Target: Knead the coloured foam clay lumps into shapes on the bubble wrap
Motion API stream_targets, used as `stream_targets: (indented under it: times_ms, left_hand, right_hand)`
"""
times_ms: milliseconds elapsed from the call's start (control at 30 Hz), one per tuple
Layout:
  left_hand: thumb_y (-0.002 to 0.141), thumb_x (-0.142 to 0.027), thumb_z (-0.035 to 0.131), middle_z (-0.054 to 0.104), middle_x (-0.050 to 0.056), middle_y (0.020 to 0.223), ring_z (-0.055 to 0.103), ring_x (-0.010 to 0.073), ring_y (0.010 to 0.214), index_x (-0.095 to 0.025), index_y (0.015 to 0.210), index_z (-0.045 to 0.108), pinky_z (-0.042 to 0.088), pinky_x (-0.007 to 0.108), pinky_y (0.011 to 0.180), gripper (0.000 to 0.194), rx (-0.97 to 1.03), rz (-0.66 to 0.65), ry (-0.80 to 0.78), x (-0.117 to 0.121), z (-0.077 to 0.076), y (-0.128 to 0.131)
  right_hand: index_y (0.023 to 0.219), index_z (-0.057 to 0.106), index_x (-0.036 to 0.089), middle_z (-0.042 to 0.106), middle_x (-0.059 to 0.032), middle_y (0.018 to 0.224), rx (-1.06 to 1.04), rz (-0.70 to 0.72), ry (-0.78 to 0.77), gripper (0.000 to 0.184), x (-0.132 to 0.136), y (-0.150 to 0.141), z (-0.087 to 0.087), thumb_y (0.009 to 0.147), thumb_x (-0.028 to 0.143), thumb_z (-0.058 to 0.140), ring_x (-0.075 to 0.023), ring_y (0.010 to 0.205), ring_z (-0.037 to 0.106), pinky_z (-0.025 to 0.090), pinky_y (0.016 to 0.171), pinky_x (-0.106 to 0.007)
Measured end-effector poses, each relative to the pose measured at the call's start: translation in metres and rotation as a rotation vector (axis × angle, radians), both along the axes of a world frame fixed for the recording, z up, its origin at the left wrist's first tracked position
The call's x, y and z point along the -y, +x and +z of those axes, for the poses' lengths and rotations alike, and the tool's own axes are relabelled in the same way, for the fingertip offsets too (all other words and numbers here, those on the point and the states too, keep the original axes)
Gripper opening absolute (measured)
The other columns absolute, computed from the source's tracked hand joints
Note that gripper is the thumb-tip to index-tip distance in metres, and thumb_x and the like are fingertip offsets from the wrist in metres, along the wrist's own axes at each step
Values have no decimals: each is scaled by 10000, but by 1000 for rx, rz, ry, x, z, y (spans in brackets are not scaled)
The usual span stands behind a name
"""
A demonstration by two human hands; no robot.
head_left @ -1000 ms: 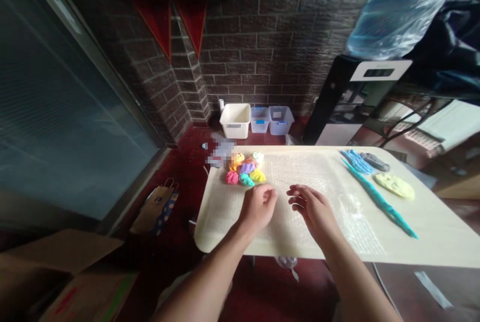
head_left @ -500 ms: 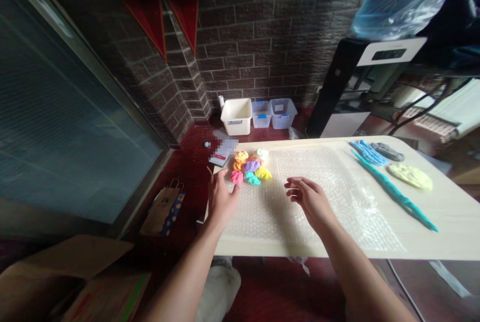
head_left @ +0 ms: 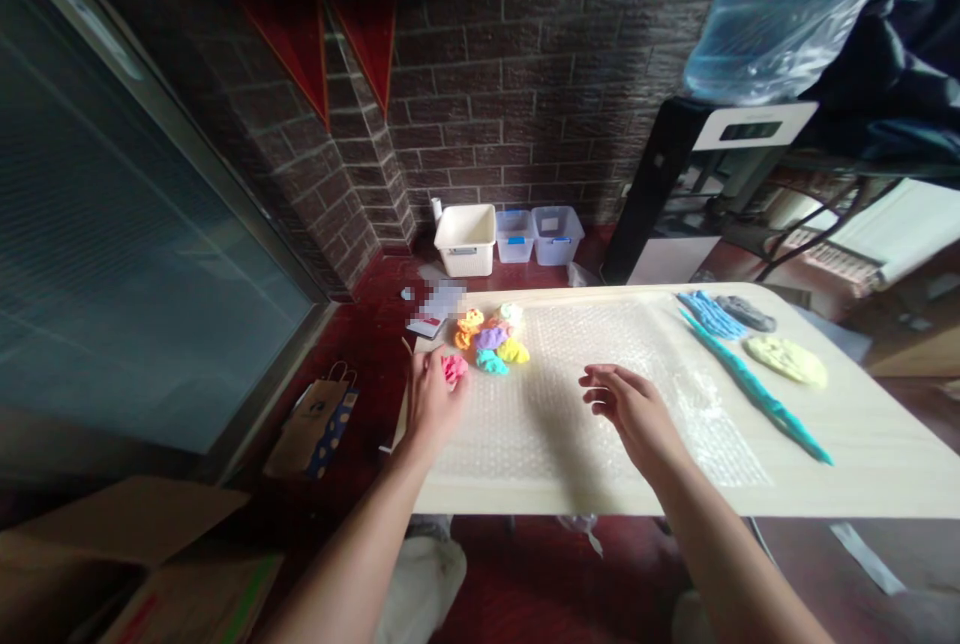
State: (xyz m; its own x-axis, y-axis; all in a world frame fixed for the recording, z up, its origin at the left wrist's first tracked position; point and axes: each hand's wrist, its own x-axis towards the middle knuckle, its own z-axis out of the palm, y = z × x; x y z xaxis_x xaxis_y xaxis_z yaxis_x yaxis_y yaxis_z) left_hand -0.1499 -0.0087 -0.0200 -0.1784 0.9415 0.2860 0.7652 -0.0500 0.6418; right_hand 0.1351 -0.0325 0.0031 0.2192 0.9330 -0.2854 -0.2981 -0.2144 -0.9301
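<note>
Several small, coloured, clay-like lumps are gathered at ten o'clock on the bubble wrap, which is spread over the worktop. Orange, whitish, purple, yellow and teal are seen close together there; where one orange lump ends and the next begins cannot be told. Only the pink lump is taken up: it is held between the thumb and fingers of the left hand, at nine o'clock near the worktop's edge, just beside the group. Nothing is held by the right hand, whose fingers are loosely curled and moderately parted above the middle of the wrap.

As judged from this layout, the small lumps are already separated by colour, while four larger pieces are left in bulkier or longer shapes, touched by neither hand. Blue strands and a grey piece are placed side by side at two o'clock, a pale yellow slab at three, and a long teal roll is laid slantwise from two to four.
</note>
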Motion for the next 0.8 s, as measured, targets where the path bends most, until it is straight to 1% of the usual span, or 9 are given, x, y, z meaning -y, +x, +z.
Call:
stream_targets:
  times_ms: [100,167,267,333,433,500,567,667,800]
  left_hand:
    - [785,-183,705,607,122,1121,650,304,1056,-210,1051,675,525,444,1005,270,143,-8,71,15,16,1]
    - [727,-144,713,628,84,1082,648,268,1004,-223,1000,642,532,391,926,293,323,-58,63,24,25,13]
    - [733,-122,683,643,22,916,607,171,780,-216,978,621,477,286,708,270,710,-295,-127,34,36,49]
    - [715,-119,699,615,3,855,568,134,727,-203,952,628,434,248,647,261,983,-422,-225,38,41,79]
    - [793,-281,766,559,-15,714,513,106,621,-183,824,611,402,230,577,186,1336,-552,-405,42,50,123]
    - [836,-413,772,511,-25,631,456,80,517,-179,688,544,302,209,475,359,1441,-511,-452,42,53,145]
    - [834,-459,767,474,-37,563,404,61,426,-178,613,510,220,204,416,441,1487,-479,-515,42,53,160]
    - [783,-433,782,450,-45,490,357,51,337,-185,553,484,140,200,363,451,1514,-459,-598,39,48,170]
    - [731,-392,774,410,-55,431,309,44,291,-197,499,431,121,191,333,458,1533,-405,-651,34,44,172]
  right_hand:
    - [809,787,160,771,-101,816,19,-5,-5,312,6,8,2,665,416,893,-186,659,658,465,581,-300]
    - [810,786,161,770,-97,807,30,-7,-9,316,10,12,3,663,423,886,-185,656,658,459,582,-298]
    - [809,785,159,762,-90,795,36,1,-20,322,17,15,1,666,433,873,-180,647,656,440,578,-292]
    - [817,782,160,762,-90,801,35,11,-28,327,21,16,0,676,442,869,-179,647,656,433,580,-292]
    - [825,772,161,762,-92,814,45,30,-33,338,28,19,-3,693,457,867,-180,648,653,432,588,-297]
    - [837,771,158,758,-91,821,61,49,-40,344,33,24,-5,707,463,863,-180,653,652,435,595,-300]
    - [855,775,155,756,-89,835,71,63,-51,345,38,30,-7,727,464,857,-180,665,654,440,604,-299]
    - [861,782,153,751,-89,831,64,63,-64,340,47,39,-9,739,461,859,-178,675,649,440,600,-290]
    - [857,790,150,752,-96,816,47,54,-68,329,57,46,-9,755,456,852,-176,676,644,438,590,-280]
